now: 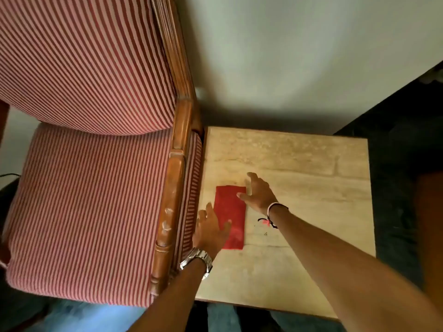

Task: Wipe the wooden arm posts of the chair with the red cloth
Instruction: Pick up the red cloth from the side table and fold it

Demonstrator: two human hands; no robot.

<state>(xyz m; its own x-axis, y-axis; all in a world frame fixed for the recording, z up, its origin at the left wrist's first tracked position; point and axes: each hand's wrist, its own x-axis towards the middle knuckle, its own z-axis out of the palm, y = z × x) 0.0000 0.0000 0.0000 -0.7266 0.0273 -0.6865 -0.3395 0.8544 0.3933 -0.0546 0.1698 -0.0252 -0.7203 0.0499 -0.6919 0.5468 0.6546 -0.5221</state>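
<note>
Both spread hands, left hand (211, 230) and right hand (257, 192), flank the flat rectangular red cloth (230, 216) on the pale stone-topped desk (299, 188).

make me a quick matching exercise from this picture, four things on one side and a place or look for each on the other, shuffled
Things:
1. red cloth
2. watch
3. chair seat
4. thread bracelet

Descriptions:
A. red and white stripes
B. on the right wrist
C. flat on the side table
D. on the left wrist

Pairs: 1-C, 2-D, 3-A, 4-B
</note>
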